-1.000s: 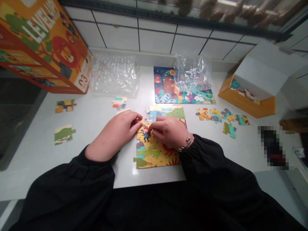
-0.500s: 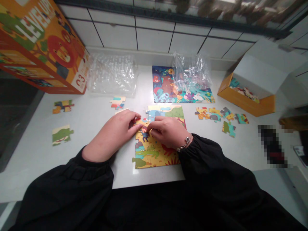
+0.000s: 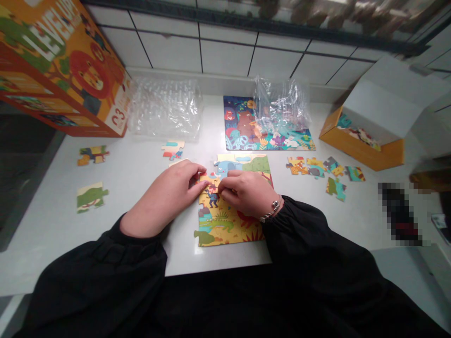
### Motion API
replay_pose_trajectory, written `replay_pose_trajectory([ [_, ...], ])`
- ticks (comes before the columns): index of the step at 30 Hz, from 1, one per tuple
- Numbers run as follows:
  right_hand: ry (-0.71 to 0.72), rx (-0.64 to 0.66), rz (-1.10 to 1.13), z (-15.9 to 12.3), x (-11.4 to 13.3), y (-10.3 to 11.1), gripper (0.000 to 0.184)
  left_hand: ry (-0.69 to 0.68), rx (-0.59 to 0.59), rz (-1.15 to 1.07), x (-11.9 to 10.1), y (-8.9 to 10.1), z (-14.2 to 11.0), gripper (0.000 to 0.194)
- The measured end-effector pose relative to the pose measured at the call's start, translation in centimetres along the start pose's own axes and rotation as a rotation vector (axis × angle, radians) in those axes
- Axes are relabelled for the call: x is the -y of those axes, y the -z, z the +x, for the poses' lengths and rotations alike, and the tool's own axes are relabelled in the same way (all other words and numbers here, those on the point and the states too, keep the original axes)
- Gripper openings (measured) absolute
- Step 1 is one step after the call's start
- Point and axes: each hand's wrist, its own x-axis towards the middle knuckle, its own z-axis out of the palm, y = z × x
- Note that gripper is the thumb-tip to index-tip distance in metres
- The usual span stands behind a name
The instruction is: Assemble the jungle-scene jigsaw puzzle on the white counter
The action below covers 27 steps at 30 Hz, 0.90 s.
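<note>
A partly joined jigsaw puzzle (image 3: 225, 225) lies on the white counter, showing a crocodile, a blue elephant and a small figure in blue. At its left edge my left hand (image 3: 172, 192) has thumb and index finger closed on a yellow puzzle piece (image 3: 210, 180). My right hand (image 3: 246, 190), with a bracelet at the wrist, rests over the puzzle's middle. Its fingers are curled, with the tips down beside that same piece; what lies under them is hidden. The right hand also covers part of the picture.
Loose pieces lie left (image 3: 92, 197), behind my left hand (image 3: 173, 149) and right (image 3: 317, 168). A darker finished puzzle (image 3: 239, 134) sits behind, partly under a clear plastic bag (image 3: 282, 105). Another bag (image 3: 165, 110), an orange box (image 3: 88, 75) and an open box (image 3: 362, 150) stand around.
My right fingertips have shifted very slightly to the right over the puzzle, showing more of the small figure. My left hand has kept its place.
</note>
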Motion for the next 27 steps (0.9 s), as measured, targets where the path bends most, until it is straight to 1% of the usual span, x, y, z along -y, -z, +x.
replay_pose_trajectory([
  [7,0.007,0.010,0.010,0.09,-0.12,-0.12,0.026,-0.006,-0.003,-0.004,-0.12,0.13,0.04,0.023],
  [15,0.005,0.004,0.017,0.09,0.00,0.00,0.024,0.053,0.011,-0.003,-0.31,0.07,0.26,0.023],
  [20,0.031,0.015,0.013,-0.04,0.05,0.07,0.026,0.040,0.009,0.022,-0.08,0.04,0.11,0.023],
  [27,-0.029,0.042,-0.024,-0.04,0.38,0.42,0.027,-0.026,0.008,0.028,0.63,-0.43,-0.05,0.038],
])
